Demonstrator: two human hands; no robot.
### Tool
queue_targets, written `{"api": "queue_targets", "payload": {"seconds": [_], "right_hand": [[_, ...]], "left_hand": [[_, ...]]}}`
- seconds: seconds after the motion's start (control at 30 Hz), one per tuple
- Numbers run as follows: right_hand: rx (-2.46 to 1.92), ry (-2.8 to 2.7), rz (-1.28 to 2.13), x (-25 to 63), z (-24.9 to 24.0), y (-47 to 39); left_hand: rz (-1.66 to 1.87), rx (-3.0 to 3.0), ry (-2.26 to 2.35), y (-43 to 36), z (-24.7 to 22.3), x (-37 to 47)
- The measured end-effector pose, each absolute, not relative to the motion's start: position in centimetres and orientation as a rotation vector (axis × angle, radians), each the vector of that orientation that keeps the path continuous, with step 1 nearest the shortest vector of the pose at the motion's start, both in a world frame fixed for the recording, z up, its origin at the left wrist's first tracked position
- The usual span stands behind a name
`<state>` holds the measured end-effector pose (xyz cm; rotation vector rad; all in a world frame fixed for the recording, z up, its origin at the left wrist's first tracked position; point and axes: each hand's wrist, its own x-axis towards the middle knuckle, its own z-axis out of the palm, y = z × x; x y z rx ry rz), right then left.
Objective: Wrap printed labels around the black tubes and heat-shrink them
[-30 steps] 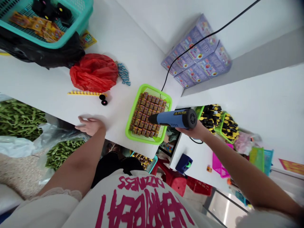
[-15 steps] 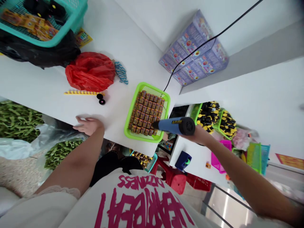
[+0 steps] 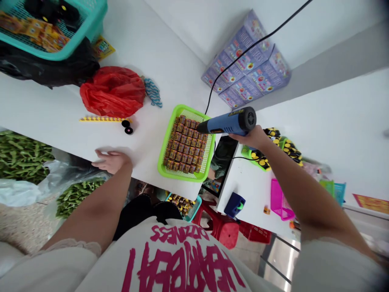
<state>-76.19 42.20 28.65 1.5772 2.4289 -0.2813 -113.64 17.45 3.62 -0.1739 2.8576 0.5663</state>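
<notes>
My right hand [image 3: 253,138] is wrapped round a blue heat gun [image 3: 226,123] with a black nozzle and a trailing black cord. The nozzle points left over the upper right part of a green basket [image 3: 161,160]. Inside that basket stand rows of small brown-and-orange wrapped pieces [image 3: 185,144], packed close together. Resting at the front edge of the white table [image 3: 142,150], my left hand [image 3: 111,161] has its fingers spread and holds nothing.
A red plastic bag [image 3: 114,91], a yellow toothed strip [image 3: 100,119] and a teal basket [image 3: 88,38] are at the left. Purple boxes [image 3: 243,69] are stacked against the wall. Bags of green pods [image 3: 22,158] lie below the table edge. A pink basket [image 3: 278,198] stands right.
My right hand has raised the heat gun away from me, so its nozzle moved from the basket's near right part to its upper right. My left hand has stayed nearly still.
</notes>
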Motion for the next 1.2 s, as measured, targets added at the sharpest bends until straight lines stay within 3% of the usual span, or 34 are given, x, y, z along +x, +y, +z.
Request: {"api": "queue_targets", "payload": {"seconds": [0.13,0.4,0.73,1.03,1.2], "right_hand": [[1.577,2.466,-0.235,-76.6,28.5,42.6],[1.647,2.229,-0.574,-75.1,30.1,38.8],[1.377,2.231,-0.919,-71.0,31.1,29.9],[1.817,2.201,-0.681,-72.0,29.2,34.2],[1.834,2.287,-0.495,-74.3,29.1,39.1]], "left_hand": [[0.570,-0.174,2.873,17.5,3.7,-113.6],[0.566,-0.165,2.893,17.4,3.4,-113.6],[0.566,-0.170,2.901,17.5,3.6,-113.6],[0.555,-0.157,2.887,17.6,4.0,-113.5],[0.561,-0.150,2.863,17.6,3.9,-113.5]]}}
